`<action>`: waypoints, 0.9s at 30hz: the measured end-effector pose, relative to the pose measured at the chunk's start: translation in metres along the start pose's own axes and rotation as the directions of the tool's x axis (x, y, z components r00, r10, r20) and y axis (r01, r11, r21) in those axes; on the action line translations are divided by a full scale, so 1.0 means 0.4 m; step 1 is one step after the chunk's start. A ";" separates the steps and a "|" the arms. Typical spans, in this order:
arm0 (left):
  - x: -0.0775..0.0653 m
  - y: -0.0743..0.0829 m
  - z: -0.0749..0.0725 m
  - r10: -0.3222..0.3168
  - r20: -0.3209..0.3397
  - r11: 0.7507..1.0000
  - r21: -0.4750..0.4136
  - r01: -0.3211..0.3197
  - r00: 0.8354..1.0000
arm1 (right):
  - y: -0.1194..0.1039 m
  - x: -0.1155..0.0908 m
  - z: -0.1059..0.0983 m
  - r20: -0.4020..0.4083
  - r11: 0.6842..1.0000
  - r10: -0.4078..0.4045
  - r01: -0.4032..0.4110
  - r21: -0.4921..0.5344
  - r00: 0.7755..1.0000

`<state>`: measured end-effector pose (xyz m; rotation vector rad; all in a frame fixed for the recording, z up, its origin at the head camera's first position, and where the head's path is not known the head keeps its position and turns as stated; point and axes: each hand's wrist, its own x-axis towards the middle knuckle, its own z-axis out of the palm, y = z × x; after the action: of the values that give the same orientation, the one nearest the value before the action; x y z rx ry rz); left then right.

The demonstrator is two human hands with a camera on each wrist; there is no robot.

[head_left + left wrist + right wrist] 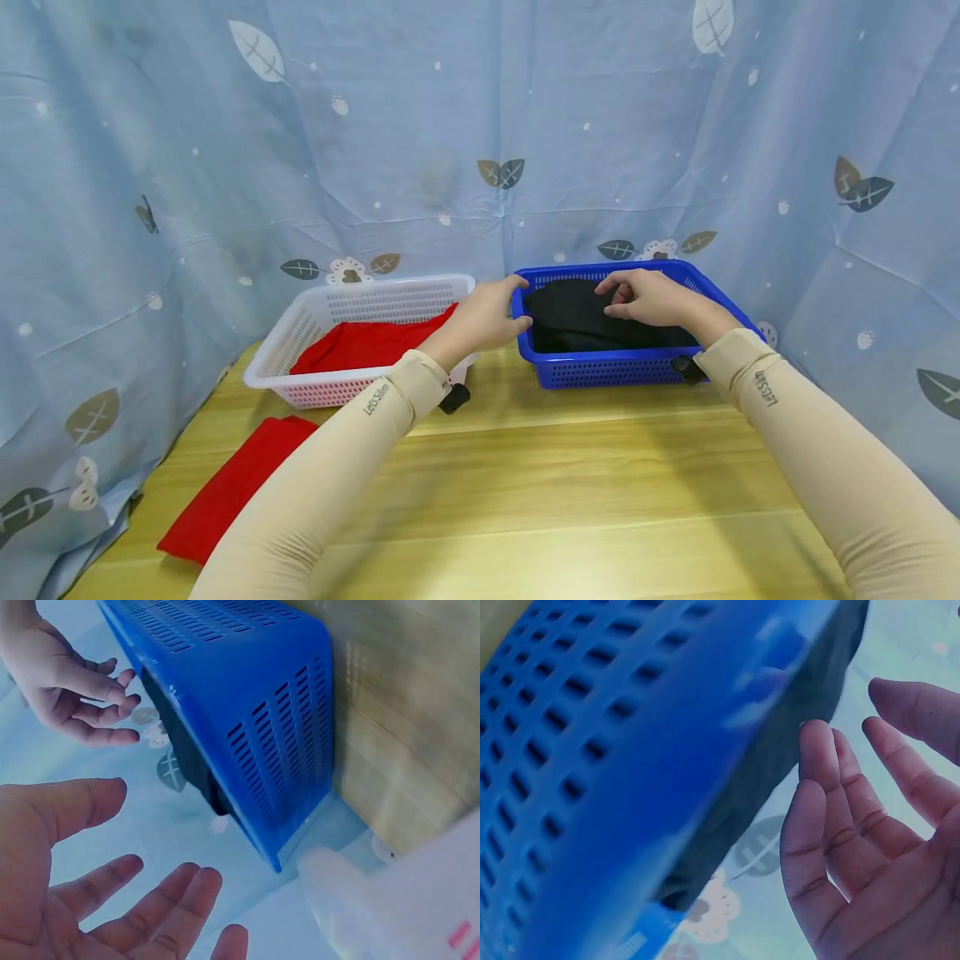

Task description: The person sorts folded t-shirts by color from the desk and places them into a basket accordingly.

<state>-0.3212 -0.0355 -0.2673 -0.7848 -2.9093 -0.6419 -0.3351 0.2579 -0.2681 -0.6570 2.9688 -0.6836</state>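
Note:
A blue basket (615,367) stands at the back right of the wooden table and holds a folded black cloth (577,321). My left hand (487,318) is at the basket's left rim with its fingers spread and holds nothing. In the left wrist view the left hand (90,900) shows an open palm a little apart from the blue basket (285,735). My right hand (648,298) hovers just over the black cloth with relaxed fingers. The right wrist view shows the right hand (862,847) empty beside the black cloth (780,750) and the basket wall (592,750).
A white basket (322,387) with a red cloth (360,346) in it stands left of the blue one. Another folded red cloth (232,487) lies at the table's left front. A blue leaf-print curtain (450,125) closes in the back and sides.

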 end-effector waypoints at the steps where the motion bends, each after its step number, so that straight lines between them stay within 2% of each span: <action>1: -0.011 -0.005 -0.008 0.000 -0.004 1.000 -0.011 0.000 1.000 | -0.009 0.002 0.001 0.000 1.000 -0.010 0.010 -0.003 1.000; 6: -0.065 -0.028 -0.043 -0.004 -0.009 0.999 -0.033 0.004 1.000 | -0.057 0.009 0.007 -0.006 0.998 -0.059 0.059 -0.020 0.998; 14: -0.163 -0.061 -0.095 -0.017 -0.030 0.999 -0.027 0.016 0.999 | -0.146 0.026 0.034 0.017 0.991 -0.130 0.130 0.009 0.991; 16: -0.188 -0.072 -0.106 -0.030 -0.042 0.999 -0.033 0.028 0.999 | -0.171 0.031 0.043 0.020 0.988 -0.154 0.153 0.015 0.988; 22: -0.271 -0.111 -0.138 -0.120 -0.057 0.991 -0.059 0.116 0.991 | -0.248 0.039 0.068 0.036 0.975 -0.220 0.219 0.034 0.975; 27: -0.342 -0.147 -0.153 -0.128 -0.077 0.991 -0.060 0.123 0.989 | -0.307 0.041 0.089 0.060 0.965 -0.259 0.256 0.058 0.964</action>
<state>-0.2346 -0.1707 -0.2561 -0.5697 -2.8958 -0.7486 -0.2973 0.1364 -0.2472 -1.0530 2.8223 -0.7294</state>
